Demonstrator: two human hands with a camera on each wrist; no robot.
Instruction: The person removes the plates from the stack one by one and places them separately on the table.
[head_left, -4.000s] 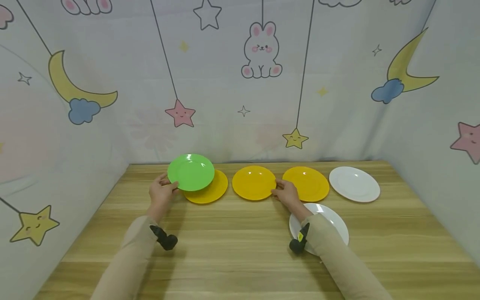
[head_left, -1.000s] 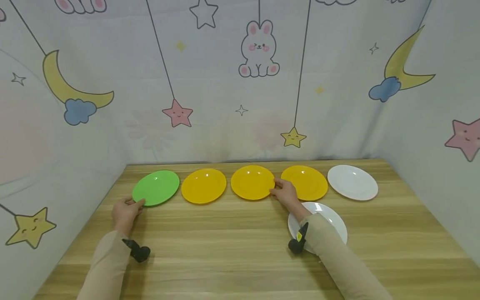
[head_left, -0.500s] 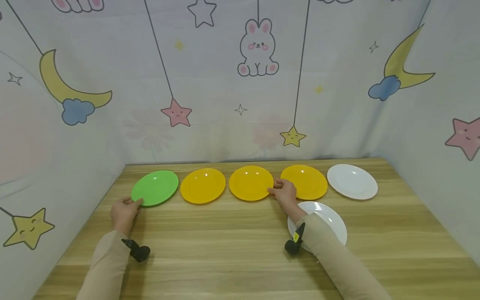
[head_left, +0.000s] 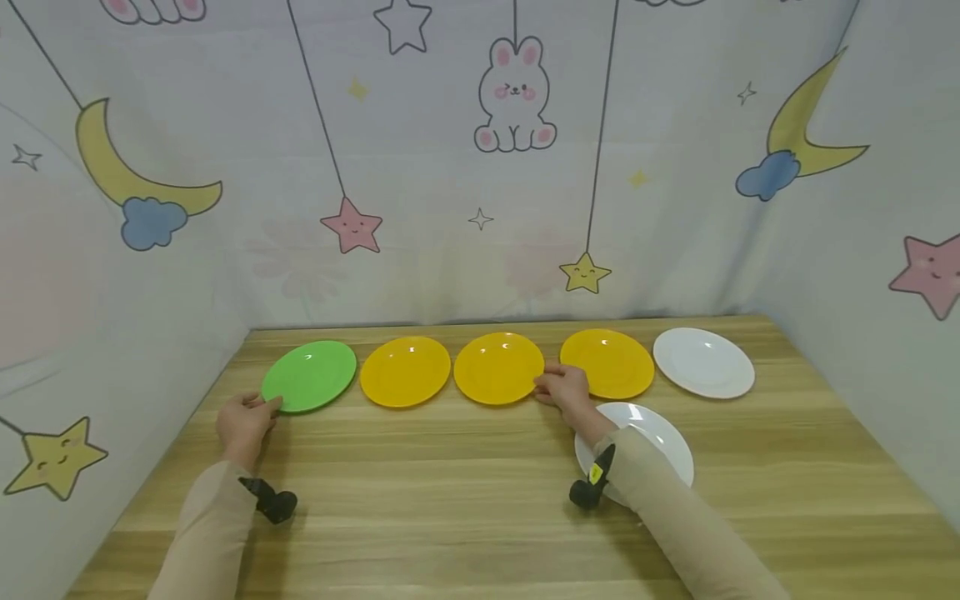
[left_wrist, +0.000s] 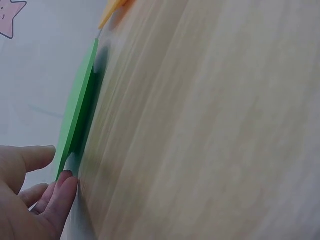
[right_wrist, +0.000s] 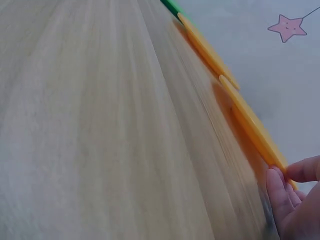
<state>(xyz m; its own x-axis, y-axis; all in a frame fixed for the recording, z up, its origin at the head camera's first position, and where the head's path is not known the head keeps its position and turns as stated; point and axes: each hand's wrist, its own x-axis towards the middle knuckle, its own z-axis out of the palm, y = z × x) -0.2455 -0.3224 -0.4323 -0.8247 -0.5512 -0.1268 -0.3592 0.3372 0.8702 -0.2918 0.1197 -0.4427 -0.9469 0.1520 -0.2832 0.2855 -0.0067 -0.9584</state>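
In the head view, a green plate (head_left: pixel 309 377) lies at the left end of a row of plates. My left hand (head_left: pixel 246 423) holds its near-left rim; in the left wrist view the thumb (left_wrist: pixel 40 157) is on the upper side and fingertips reach under the edge. A yellow plate (head_left: pixel 498 368) lies in the middle of the row. My right hand (head_left: pixel 567 392) pinches its right rim, thumb above and fingers below in the right wrist view. Another yellow plate (head_left: pixel 405 372) sits between these two, almost touching the middle one.
Right of my right hand are a third yellow plate (head_left: pixel 607 364) and a white plate (head_left: pixel 703 362). A second white plate (head_left: pixel 660 442) lies nearer, partly under my right forearm. The wooden table (head_left: pixel 420 517) meets a patterned curtain (head_left: pixel 435 167) behind the row.
My left hand has carried the green plate from above the left yellow plate down to the row's left end. Lately my right hand has shifted the middle yellow plate slightly left.
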